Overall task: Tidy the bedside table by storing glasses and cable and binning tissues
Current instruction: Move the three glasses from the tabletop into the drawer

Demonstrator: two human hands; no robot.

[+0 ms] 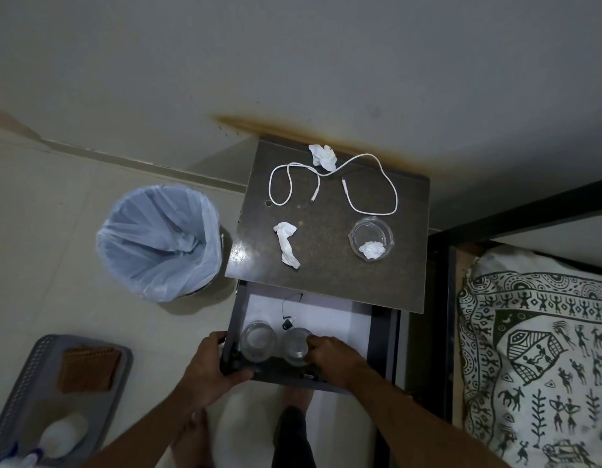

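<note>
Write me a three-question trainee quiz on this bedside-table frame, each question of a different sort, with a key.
1. True or false: the bin already has a tissue in it.
2. How many glasses sit in the open drawer? A) one B) two C) three
3. Fill in: the glass on the tabletop has a crumpled ____ inside it.

Key:
1. False; only the liner shows inside.
2. B; the left glass stands free, and the right hand has its grip on the right glass. The left hand holds the drawer's front corner.
3. Tissue. The cable also lies on the tabletop.
</note>
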